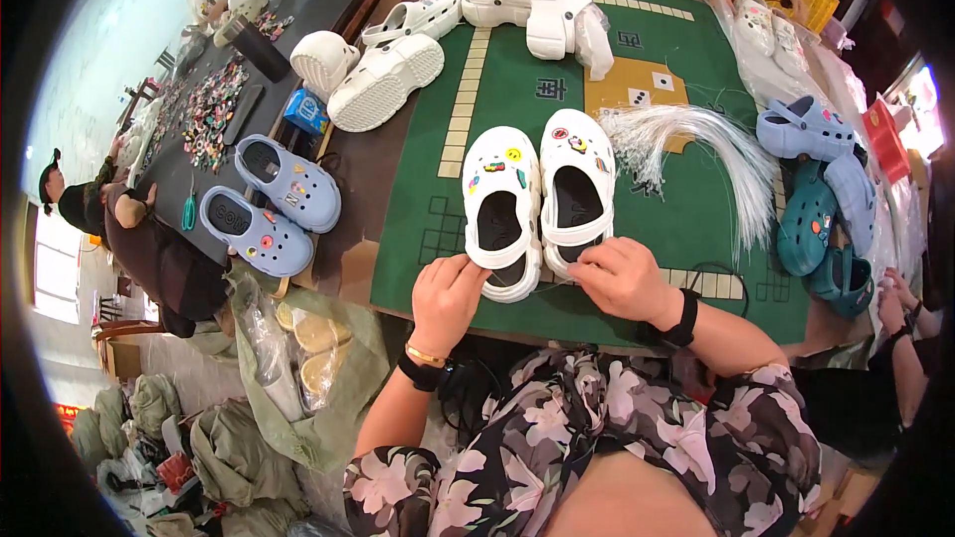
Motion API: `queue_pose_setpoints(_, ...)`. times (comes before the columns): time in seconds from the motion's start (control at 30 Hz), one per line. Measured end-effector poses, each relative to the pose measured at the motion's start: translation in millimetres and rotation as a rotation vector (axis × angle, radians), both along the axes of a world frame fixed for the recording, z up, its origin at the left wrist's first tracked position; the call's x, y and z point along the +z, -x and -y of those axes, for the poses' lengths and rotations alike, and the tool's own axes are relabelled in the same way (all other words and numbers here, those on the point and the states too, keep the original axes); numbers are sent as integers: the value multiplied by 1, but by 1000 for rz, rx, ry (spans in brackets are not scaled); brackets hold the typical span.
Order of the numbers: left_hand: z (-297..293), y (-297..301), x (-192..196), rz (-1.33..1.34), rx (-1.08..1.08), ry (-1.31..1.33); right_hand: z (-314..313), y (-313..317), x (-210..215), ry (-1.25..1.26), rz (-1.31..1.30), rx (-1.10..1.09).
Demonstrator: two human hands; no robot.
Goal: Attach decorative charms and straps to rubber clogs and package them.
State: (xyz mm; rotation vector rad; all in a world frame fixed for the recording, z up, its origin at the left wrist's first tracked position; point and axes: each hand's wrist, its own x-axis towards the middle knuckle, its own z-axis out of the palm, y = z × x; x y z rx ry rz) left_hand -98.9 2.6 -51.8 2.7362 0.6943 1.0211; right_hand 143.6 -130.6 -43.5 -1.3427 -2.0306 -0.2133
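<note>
Two white clogs stand side by side, toes away from me, on a green printed mat [438, 239]. The left white clog [509, 154] and the right white clog [589, 134] carry colourful charms on their toes. My left hand [448, 303] is closed at the heel of the left clog, fingertips pinching the strap's edge. With closed fingers my right hand [625, 283] grips the right clog near the heel end of its strap. A bundle of thin white plastic strands [696, 144] lies just right of the clogs.
More white clogs [386, 82] lie at the far left, with others stacked at the back [552, 5]. Blue clogs [288, 179] rest left; blue and teal clogs [804, 219] sit right. Loose charms [214, 99] cover a dark table. Other people work around the tables. A green sack [298, 428] stands below.
</note>
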Motion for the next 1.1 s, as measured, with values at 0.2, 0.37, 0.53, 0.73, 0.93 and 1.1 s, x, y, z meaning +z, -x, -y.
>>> queue_pose_setpoints(0.2, -1, -1, -5, 284, 174, 425, 0, -3, 1, -42, -28, -94)
queue_pose_setpoints(0.37, -25, -9, -6, 446, 307, 1121, 11, -11, 1, -61, -175, -21)
queue_pose_setpoints(0.53, -46, -17, -18, 377, 233, 1154, 11, -21, 1, 45, -532, -280)
queue_pose_setpoints(0.73, -56, -29, -12, 331, 220, 1114, -7, -41, -18, 352, -1240, -324)
queue_pose_setpoints(0.93, -57, -33, -3, 435, 140, 1121, -25, -49, -24, 298, -1177, -351)
queue_pose_setpoints(1.1, -57, -40, 0, 485, 100, 1104, -33, -43, -5, 193, -1185, -364)
